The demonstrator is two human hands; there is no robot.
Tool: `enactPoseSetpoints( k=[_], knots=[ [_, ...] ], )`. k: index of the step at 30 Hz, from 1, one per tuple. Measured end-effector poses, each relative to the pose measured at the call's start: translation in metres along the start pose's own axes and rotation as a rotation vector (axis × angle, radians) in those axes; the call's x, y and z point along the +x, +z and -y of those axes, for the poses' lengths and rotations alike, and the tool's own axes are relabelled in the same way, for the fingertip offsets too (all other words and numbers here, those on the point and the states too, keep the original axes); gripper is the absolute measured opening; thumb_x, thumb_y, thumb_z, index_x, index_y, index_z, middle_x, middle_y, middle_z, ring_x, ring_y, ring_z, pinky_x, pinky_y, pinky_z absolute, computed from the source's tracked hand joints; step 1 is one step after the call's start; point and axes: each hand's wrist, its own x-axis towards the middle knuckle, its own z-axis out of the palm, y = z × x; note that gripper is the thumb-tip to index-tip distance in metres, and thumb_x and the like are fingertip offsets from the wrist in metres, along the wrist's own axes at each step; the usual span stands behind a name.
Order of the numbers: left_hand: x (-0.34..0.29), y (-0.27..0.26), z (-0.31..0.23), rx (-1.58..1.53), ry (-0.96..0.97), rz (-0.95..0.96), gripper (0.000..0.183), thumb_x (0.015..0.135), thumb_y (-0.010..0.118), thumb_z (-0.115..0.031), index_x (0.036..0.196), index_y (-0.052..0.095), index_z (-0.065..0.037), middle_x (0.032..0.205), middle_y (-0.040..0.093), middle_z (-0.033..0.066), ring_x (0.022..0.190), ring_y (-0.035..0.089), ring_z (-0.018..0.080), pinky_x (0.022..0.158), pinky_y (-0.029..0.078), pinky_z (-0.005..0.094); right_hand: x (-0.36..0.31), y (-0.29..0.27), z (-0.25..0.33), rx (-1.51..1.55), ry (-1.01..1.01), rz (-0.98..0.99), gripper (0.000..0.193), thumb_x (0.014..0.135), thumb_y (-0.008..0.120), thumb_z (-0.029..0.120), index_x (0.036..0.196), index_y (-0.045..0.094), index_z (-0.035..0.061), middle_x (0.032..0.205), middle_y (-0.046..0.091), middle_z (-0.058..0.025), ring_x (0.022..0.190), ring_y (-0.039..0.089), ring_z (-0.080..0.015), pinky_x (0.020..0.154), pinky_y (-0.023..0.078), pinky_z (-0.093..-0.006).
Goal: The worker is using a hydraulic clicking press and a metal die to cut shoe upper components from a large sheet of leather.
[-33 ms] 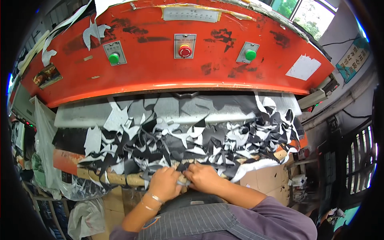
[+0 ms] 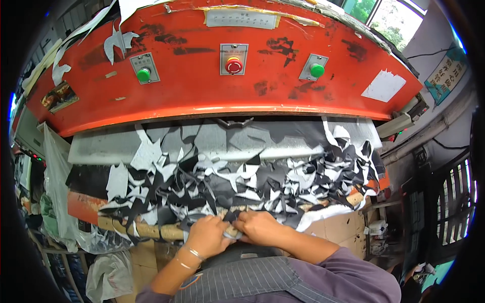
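Left hand [image 2: 208, 235] and right hand [image 2: 260, 227] close together, mid-scene, at the near wooden bar [image 2: 172, 233]. Fingers curled in beside a dark scrap [image 2: 231, 216] between them; whether gripping it, cannot tell. Loose black-and-white scraps [image 2: 247, 173] heaped just beyond, left to right. Risk: tangled strips could snag, dragging neighbours over the near edge; reaching far, under the red machine [image 2: 187, 96], could pinch
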Motion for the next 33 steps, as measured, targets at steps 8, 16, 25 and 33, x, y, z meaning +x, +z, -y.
enactPoseSetpoints(
  k=[8, 16, 25, 33],
  knots=[
    [0.177, -0.075, 0.106, -0.227, -0.054, -0.268, 0.023, 0.083, 0.064, -0.023, 0.096, 0.069, -0.004, 0.097, 0.066, 0.0131, 0.095, 0.06, 0.0329, 0.081, 0.049, 0.0409, 0.173, -0.118, -0.144, -0.161, 0.227, -0.265, 0.083, 0.067, 0.073, 0.059, 0.133, 0.05, 0.0148, 0.143, 0.038, -0.0237, 0.128, 0.038, -0.0418, 0.092, 0.044, -0.0532],
    [0.234, -0.026, 0.178, 0.089, -0.112, -0.294, 0.05, 0.091, 0.053, -0.028, 0.132, 0.049, -0.002, 0.144, 0.043, 0.0137, 0.135, 0.037, 0.0271, 0.112, 0.026, 0.0428, 0.229, -0.102, -0.205, -0.044, 0.295, -0.506, 0.075, 0.059, 0.076, 0.042, 0.119, 0.055, 0.0035, 0.126, 0.047, -0.0192, 0.114, 0.043, -0.0374, 0.093, 0.04, -0.0445],
    [0.226, -0.044, 0.126, -1.078, 0.101, -0.044, 0.084, 0.082, 0.073, -0.03, 0.146, 0.027, -0.003, 0.145, 0.037, 0.0165, 0.132, 0.04, 0.0264, 0.107, 0.034, 0.0394, 0.158, -0.102, -0.143, 1.058, 0.324, -0.58, 0.071, 0.078, 0.072, 0.029, 0.135, 0.04, 0.0024, 0.116, 0.053, -0.0087, 0.105, 0.051, -0.0173, 0.09, 0.044, -0.0321],
    [0.193, -0.031, 0.127, -1.928, -0.183, 0.215, 0.073, 0.084, 0.073, -0.028, 0.142, 0.031, -0.012, 0.125, 0.051, 0.0035, 0.117, 0.051, 0.0152, 0.098, 0.043, 0.0337, 0.156, -0.088, -0.12, 0.559, 0.096, -0.441, 0.059, 0.096, 0.051, 0.034, 0.144, 0.032, 0.0049, 0.139, 0.037, -0.0277, 0.128, 0.039, -0.0415, 0.106, 0.032, -0.0436]
  ],
)
